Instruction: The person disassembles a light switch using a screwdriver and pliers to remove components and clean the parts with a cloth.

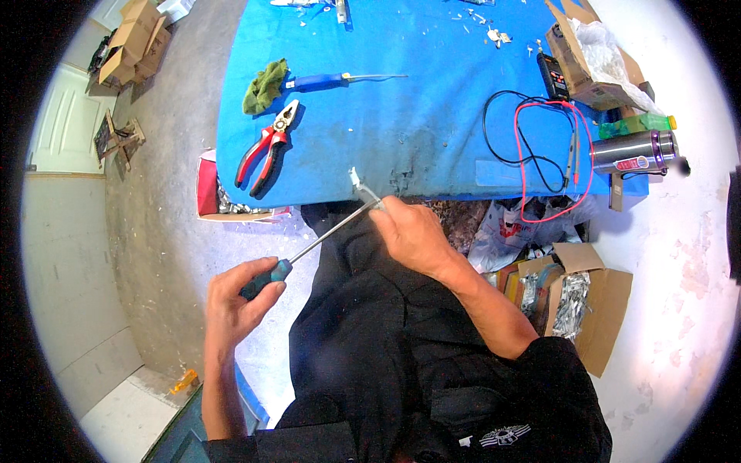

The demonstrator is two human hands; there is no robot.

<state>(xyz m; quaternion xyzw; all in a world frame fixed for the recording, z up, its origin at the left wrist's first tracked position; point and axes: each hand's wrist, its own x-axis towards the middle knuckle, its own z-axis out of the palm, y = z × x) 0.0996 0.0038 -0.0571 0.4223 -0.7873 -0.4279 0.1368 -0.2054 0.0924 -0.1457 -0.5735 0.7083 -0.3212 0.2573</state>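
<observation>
holding silvery pieces (pixel 573 306), cardboard box (pixel 610 320) right of screwdriver (pixel 282 269)

Premises present as a small workshop. Evidence: a blue-covered workbench (pixel 417 42), darkly stained at its near edge and littered with fragments (pixel 499 36), bearing combination pliers (pixel 275 139), a slim-shafted blue-handled tool (pixel 318 81) and a multimeter (pixel 552 76) with red and black test leads (pixel 522 158); a teal-handled screwdriver (pixel 282 268) in hand; an open cardboard box (pixel 610 312) of silvery metal pieces (pixel 572 305); a bare grey floor (pixel 166 162); a wall (pixel 679 266) with flaking paint.
</observation>
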